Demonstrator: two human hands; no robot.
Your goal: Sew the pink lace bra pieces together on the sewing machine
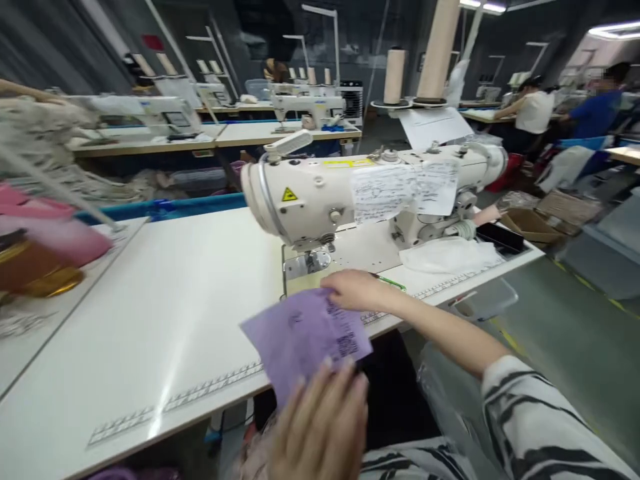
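Note:
A purple printed sheet hangs over the front edge of the white sewing table. My right hand pinches its top right corner, just in front of the sewing machine. Low in the view my left hand, blurred by motion, has its fingers stretched out over the sheet's lower edge; its palm side is hidden. Behind my right hand lies a green-handled tool, partly covered. Handwritten papers are fixed on the machine body.
White cloth lies at the machine's right end. Thread cones stand behind it. A pink bag rests at the left. Plastic bins and a cardboard box are on the right. People sit at the back right.

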